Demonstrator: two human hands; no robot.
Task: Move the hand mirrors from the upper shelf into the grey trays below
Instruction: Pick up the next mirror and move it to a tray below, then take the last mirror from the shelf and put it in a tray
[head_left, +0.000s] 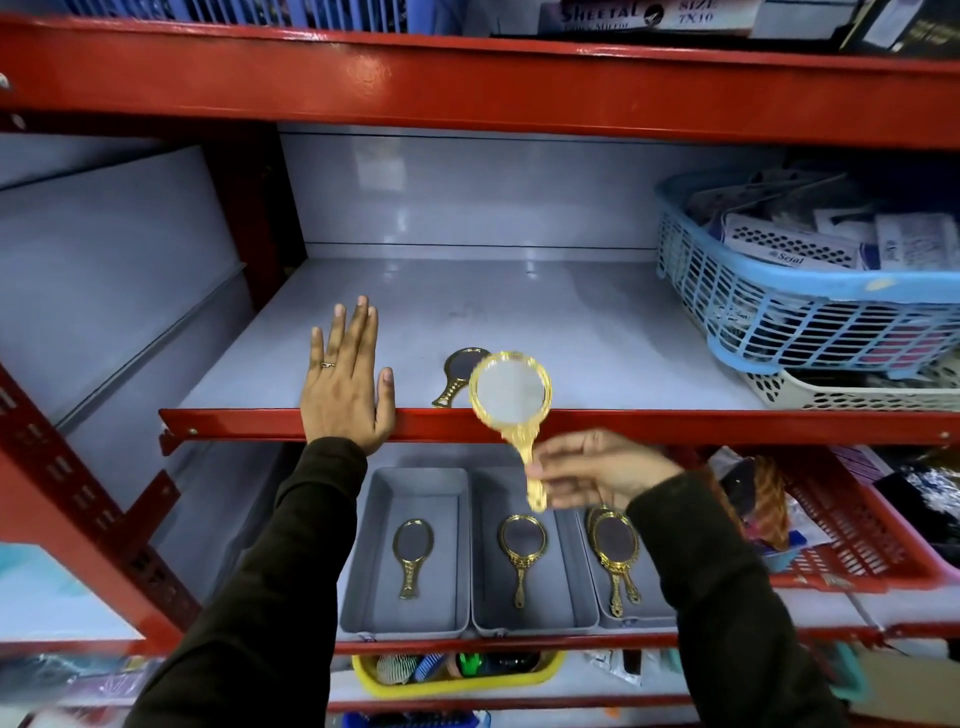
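Observation:
My right hand (605, 470) grips the handle of a gold hand mirror (510, 395), held upright in front of the upper shelf's red front edge (649, 423). One more gold mirror (460, 374) lies on the upper shelf behind it. My left hand (345, 379) rests flat on that shelf's edge, fingers spread, holding nothing. Below stand three grey trays: the left tray (374, 519) holds one mirror (411, 556), the middle tray (483, 566) one mirror (522, 551), the right tray (636, 621) two stacked mirrors (615, 551).
A blue basket (810, 306) full of packets sits on a white basket (841, 395) at the upper shelf's right. A red basket (857, 540) stands right of the trays. A yellow tray (457, 675) of small items lies on the shelf beneath.

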